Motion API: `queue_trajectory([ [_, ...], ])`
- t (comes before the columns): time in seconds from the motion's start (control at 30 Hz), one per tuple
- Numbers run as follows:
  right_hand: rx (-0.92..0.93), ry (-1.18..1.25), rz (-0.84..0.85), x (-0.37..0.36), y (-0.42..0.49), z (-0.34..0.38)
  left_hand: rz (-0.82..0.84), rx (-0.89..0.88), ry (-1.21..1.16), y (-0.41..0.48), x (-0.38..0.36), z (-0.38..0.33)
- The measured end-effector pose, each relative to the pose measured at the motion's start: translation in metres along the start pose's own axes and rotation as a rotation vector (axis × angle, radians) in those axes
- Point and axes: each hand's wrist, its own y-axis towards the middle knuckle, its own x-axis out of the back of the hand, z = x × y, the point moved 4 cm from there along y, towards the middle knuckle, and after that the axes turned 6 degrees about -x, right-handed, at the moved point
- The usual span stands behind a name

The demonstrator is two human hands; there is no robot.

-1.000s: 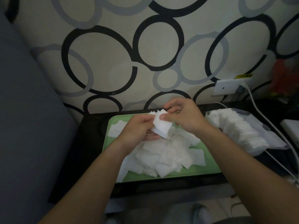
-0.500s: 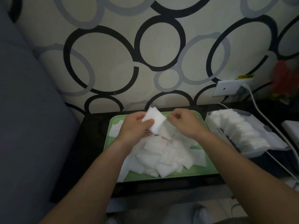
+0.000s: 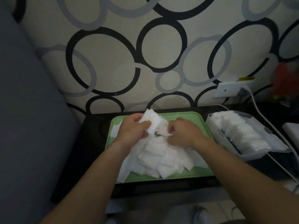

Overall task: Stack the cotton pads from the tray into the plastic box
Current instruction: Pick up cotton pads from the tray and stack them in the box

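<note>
right hand [image 3: 184,133] lowered, left hand [image 3: 132,128] gripping pads [image 3: 152,121]

1. No text, brand or number in the head view is clear enough to read.
2. A small yellow sticker [image 3: 246,78] on the wall, just above the white socket plate [image 3: 226,92], carries dark marks that look like print, too blurred and small to make out.

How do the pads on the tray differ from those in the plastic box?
The tray pads lie in a jumbled heap; the box pads stand on edge in a neat row. The left hand and right hand grip tray pads; none touches the box pads. Both are white, squarish.
</note>
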Motion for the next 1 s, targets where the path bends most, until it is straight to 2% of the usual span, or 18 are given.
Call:
queue_trajectory([
  [0.13,0.016,0.199,-0.106,0.007,0.0,-0.003,-0.012,0.003,0.004,0.003,0.003,0.003],
  [0.27,-0.035,0.635,-0.182,0.024,-0.006,-0.015,-0.033,0.026,0.021,0.005,0.004,0.006],
  [0.4,-0.061,1.057,-0.077,0.027,-0.004,-0.021,-0.084,0.035,0.03,0.007,0.006,0.008],
  [0.5,-0.039,1.236,-0.017,0.036,-0.008,-0.011,-0.08,0.038,0.037,0.008,0.006,0.01],
  [0.6,0.013,1.4,0.134,0.041,-0.012,0.0,-0.022,0.031,0.037,0.006,-0.001,0.009],
  [0.67,0.073,1.359,0.23,0.041,-0.015,0.005,0.035,0.017,0.024,0.004,-0.007,0.008],
  [0.73,0.114,1.253,0.242,0.039,-0.016,0.008,0.093,0.003,0.016,0.002,-0.012,0.005],
  [0.83,0.103,1.095,0.142,0.04,-0.016,0.009,0.156,-0.014,0.006,0.0,-0.016,0.001],
  [1.0,0.085,1.011,0.04,0.044,-0.017,0.007,0.228,-0.044,0.022,-0.002,-0.019,-0.001],
])
